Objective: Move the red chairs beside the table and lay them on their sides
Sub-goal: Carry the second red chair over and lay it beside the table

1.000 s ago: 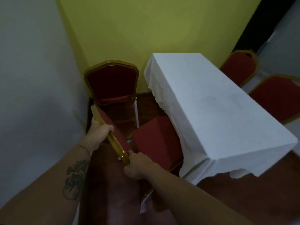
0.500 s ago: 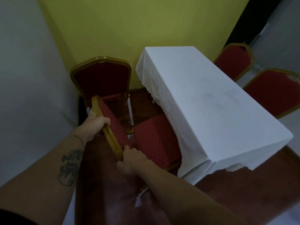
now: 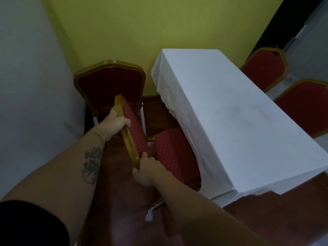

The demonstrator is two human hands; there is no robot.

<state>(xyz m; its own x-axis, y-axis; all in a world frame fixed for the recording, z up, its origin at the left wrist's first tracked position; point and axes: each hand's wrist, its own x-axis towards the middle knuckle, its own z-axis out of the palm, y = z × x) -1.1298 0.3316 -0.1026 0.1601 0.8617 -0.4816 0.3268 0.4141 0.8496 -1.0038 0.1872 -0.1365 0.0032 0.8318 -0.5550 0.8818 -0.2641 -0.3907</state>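
I hold a red chair (image 3: 135, 132) with a gold frame by the top of its backrest. My left hand (image 3: 116, 124) grips the far part of the gold rim; my right hand (image 3: 146, 170) grips the near corner. The chair stands tilted, its dotted red seat (image 3: 174, 153) partly tucked under the white cloth of the table (image 3: 230, 110). A second red chair (image 3: 111, 82) stands upright behind it, against the yellow wall. Two more red chairs, one farther (image 3: 264, 68) and one nearer (image 3: 305, 109), stand on the table's right side.
A pale wall (image 3: 32, 86) closes the left side, leaving a narrow strip of dark reddish floor (image 3: 115, 210) between it and the table. The tablecloth hangs low at the near end. A dark doorway (image 3: 280, 20) opens at the top right.
The backrest in my hands has swung more upright and toward the far chair. Both hands keep their grip on the gold rim. The camera has shifted slightly.
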